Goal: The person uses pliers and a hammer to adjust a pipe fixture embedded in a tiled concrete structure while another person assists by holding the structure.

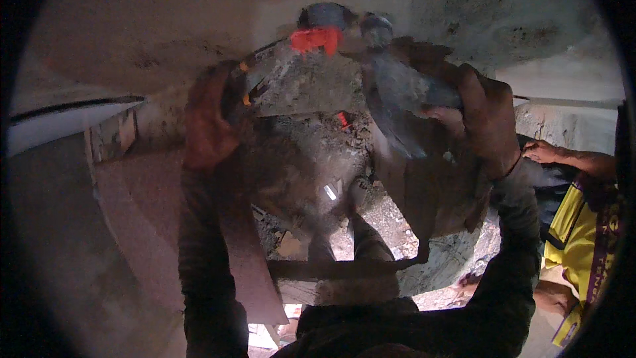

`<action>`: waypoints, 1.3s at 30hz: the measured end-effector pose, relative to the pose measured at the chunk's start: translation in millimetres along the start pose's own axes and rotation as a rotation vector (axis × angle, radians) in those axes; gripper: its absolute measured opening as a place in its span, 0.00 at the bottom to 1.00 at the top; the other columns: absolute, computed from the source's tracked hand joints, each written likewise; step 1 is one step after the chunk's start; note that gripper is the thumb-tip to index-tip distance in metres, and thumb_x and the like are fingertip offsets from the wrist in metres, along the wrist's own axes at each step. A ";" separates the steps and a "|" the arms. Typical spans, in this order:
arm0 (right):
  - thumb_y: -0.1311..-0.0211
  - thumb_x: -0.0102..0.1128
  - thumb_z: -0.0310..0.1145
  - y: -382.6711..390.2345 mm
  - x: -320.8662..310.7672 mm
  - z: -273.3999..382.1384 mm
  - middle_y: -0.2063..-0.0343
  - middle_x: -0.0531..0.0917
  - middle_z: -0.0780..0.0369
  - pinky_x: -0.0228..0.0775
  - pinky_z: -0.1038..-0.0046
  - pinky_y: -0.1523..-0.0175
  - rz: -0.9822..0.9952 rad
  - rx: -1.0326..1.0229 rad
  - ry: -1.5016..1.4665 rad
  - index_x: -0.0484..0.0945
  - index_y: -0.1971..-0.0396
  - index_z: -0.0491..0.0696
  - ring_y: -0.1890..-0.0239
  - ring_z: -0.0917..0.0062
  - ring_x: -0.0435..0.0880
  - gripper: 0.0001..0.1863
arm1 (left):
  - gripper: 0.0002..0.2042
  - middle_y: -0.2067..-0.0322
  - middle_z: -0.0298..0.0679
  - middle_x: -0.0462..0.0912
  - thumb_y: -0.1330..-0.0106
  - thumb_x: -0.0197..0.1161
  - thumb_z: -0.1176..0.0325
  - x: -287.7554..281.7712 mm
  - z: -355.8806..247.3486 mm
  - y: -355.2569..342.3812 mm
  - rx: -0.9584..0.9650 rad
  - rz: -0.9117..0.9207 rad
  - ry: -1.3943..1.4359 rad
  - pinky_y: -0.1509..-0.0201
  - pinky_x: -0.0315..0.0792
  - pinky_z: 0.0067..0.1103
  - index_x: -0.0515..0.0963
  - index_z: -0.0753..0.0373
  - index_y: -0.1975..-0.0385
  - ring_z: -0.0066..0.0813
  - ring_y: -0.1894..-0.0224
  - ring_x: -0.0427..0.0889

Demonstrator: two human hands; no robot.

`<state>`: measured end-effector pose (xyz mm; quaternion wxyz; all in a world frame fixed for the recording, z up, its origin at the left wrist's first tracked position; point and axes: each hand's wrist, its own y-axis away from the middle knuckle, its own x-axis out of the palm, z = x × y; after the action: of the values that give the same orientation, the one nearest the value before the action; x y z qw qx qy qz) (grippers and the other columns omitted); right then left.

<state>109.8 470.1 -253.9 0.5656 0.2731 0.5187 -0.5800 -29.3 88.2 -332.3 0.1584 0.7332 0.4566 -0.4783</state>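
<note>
My left hand [211,119] is raised at the left, its fingers curled. Beside its fingertips show small orange parts and dark thin edges of a thing that is too blurred to name. My right hand [487,113] is closed around a clear, crumpled plastic piece, bottle-like in shape [404,83], which slants up and left toward the wall. Between my hands, a bright red object [317,40] sits against a grey round thing [324,14], near a dusty grey surface [308,86]. Motion smears both hands.
Below lies a rubble-strewn floor [397,229] with my feet on it and a small red piece [343,121]. A brown board [152,192] leans at the left. At the right, another person in a yellow and purple shirt [580,225] is close by. A rough plaster wall [199,13] stands ahead.
</note>
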 end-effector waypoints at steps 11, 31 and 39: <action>0.44 0.71 0.51 5.4 4.3 -2.7 0.64 0.85 0.48 0.77 0.59 0.59 0.015 -0.035 0.015 0.75 0.50 0.44 0.62 0.50 0.86 0.31 | 0.41 0.42 0.55 0.77 0.56 0.75 0.71 -0.4 9.1 0.4 0.022 -0.012 -0.141 0.35 0.69 0.42 0.69 0.62 0.34 0.57 0.40 0.75; 0.46 0.74 0.46 -6.8 8.4 4.8 0.60 0.86 0.52 0.79 0.61 0.58 -0.049 0.013 -0.016 0.78 0.52 0.45 0.62 0.52 0.87 0.27 | 0.41 0.41 0.56 0.75 0.55 0.72 0.75 -6.2 3.3 -6.3 0.022 0.019 -0.104 0.32 0.67 0.42 0.69 0.60 0.33 0.59 0.38 0.73; 0.47 0.75 0.47 -2.9 8.5 13.4 0.64 0.87 0.54 0.79 0.62 0.60 0.014 0.118 0.022 0.78 0.54 0.44 0.62 0.55 0.88 0.27 | 0.33 0.39 0.54 0.75 0.42 0.68 0.70 -6.7 4.0 -5.3 0.059 0.018 -0.038 0.33 0.69 0.39 0.69 0.59 0.33 0.55 0.37 0.75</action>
<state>108.9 454.2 -256.6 0.5469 0.3161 0.4878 -0.6025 -36.7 84.8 -327.5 0.1496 0.7325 0.4326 -0.5039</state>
